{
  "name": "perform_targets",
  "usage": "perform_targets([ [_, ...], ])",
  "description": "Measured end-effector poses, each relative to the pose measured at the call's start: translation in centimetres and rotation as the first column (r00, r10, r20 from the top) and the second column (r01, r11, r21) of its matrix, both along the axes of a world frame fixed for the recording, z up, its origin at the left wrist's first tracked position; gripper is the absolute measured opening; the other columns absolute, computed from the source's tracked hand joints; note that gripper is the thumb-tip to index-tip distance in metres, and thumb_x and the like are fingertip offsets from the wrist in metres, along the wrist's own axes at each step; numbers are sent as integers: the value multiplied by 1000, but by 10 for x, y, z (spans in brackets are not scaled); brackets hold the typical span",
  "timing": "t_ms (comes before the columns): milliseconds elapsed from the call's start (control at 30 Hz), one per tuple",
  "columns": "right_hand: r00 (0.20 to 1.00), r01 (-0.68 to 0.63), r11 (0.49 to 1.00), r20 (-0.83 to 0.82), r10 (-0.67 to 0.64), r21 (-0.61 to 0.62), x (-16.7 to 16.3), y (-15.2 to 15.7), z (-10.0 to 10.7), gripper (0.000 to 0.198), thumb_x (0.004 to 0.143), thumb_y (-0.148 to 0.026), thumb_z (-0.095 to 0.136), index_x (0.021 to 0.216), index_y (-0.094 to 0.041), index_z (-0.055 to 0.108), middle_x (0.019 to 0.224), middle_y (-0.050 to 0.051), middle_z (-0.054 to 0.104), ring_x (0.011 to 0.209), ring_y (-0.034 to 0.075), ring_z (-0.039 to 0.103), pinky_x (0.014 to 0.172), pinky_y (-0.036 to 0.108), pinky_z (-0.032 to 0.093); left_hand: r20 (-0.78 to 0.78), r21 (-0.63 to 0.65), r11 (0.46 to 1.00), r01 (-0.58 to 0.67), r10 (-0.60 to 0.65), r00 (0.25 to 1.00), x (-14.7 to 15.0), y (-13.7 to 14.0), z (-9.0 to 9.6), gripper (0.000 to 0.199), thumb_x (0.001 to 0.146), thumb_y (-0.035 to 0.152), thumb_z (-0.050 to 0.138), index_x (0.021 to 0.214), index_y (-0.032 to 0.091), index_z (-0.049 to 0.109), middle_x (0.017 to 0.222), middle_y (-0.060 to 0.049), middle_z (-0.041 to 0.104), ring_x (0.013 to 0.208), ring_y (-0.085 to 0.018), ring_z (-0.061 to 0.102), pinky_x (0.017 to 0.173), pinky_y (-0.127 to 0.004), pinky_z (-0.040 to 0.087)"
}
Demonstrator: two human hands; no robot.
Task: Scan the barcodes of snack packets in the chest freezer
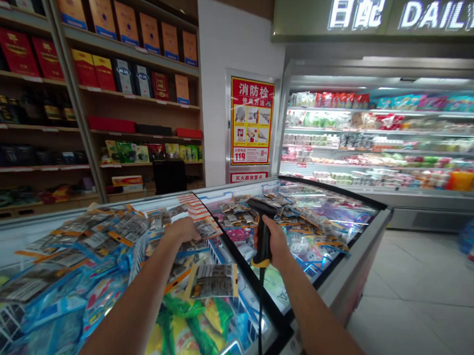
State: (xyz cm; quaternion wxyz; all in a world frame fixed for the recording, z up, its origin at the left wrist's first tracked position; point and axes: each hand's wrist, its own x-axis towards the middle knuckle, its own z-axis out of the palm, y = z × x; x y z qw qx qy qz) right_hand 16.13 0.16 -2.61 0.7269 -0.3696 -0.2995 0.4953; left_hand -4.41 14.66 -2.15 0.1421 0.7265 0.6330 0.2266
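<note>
My right hand (275,241) is wrapped round the handle of a black and yellow barcode scanner (264,233). Its head points left above the freezer, and a black cord hangs from the grip. Over the basket area, my left hand (183,230) is closed with its fingertips on a flat plastic packet (208,229); the thumb side is partly hidden. A similar packet (212,281) with brown contents and a light orange edge lies nearer to me, on top of green and yellow bags (186,337). More such packets (97,234) are heaped to the left.
The chest freezer has a black-framed glass lid (241,264) under the scanner, with packets on it. Blue bags (54,311) fill its left part. Shelves of boxes (126,23) stand behind left, a lit refrigerated display (380,132) behind right. Tiled floor (412,300) runs along the right.
</note>
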Motion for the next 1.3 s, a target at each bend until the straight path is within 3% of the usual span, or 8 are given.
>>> perform_targets([
  [167, 998, -57, 998, -30, 58, 22, 1, 1, -2, 28, 66, -43, 58, 71, -16, 55, 44, -3, 54, 31, 10, 45, 28, 21, 36, -219, 28, 999, 35, -28, 975, -14, 3, 14, 22, 49, 22, 68, 70, 16, 63, 81, -9, 67, 83, -23, 61, 68, -26, 44],
  [300, 990, -109, 992, -82, 113, 56, 2, -1, -1, 27, 68, -42, 57, 75, -16, 56, 47, -3, 55, 34, 10, 47, 30, 20, 37, 275, 20, 999, 33, -37, 961, 19, -1, 12, 5, 63, 17, 59, 68, 16, 59, 68, -5, 64, 72, -19, 61, 62, -25, 45],
  [433, 983, -138, 989, -117, 143, 50, 3, -4, 2, 28, 70, -42, 55, 78, -16, 56, 48, -3, 55, 36, 9, 47, 32, 20, 38, 879, -174, 971, 165, 77, 471, 67, -7, 0, 10, 68, 5, 53, 65, 15, 52, 63, 0, 59, 57, -12, 57, 61, -26, 49],
  [500, 979, -154, 988, -131, 156, 26, 4, -5, 2, 28, 71, -42, 54, 78, -15, 56, 48, -3, 54, 36, 9, 47, 32, 20, 38, 949, -208, 960, 189, 151, 278, 85, -9, -5, 15, 69, 1, 49, 64, 15, 49, 64, 1, 57, 57, -9, 56, 63, -26, 50],
  [567, 980, -155, 988, -129, 154, 0, 6, -8, 2, 28, 71, -42, 54, 77, -15, 56, 48, -3, 53, 35, 9, 46, 31, 19, 37, 966, -210, 958, 194, 173, 193, 97, -9, -10, 18, 70, -1, 46, 65, 16, 48, 64, 1, 57, 59, -8, 56, 64, -25, 51],
  [800, 989, -151, 982, -23, 149, -113, 16, -20, -8, 33, 69, -46, 54, 61, -14, 54, 47, 0, 54, 35, 9, 47, 31, 19, 37, 993, -116, 952, 282, 101, 66, 102, -2, -19, 32, 70, -4, 42, 88, 18, 57, 75, 0, 61, 70, -10, 59, 77, -33, 50],
  [967, 988, -153, 980, -37, 149, -124, 16, -25, -9, 30, 67, -44, 55, 70, -14, 55, 48, -2, 54, 35, 9, 47, 30, 19, 37, 996, -83, 945, 315, 83, 14, 101, -1, -20, 33, 69, -5, 44, 87, 18, 58, 79, -1, 62, 70, -10, 60, 78, -33, 49],
  [1300, 987, -75, 995, -148, 64, -71, 28, -30, -9, 30, 66, -43, 58, 76, -15, 55, 48, -3, 54, 35, 8, 46, 32, 18, 36, 997, -74, 942, 328, 64, 42, 107, -4, -19, 25, 70, -3, 43, 76, 18, 57, 74, 0, 63, 71, -10, 59, 74, -25, 50],
])
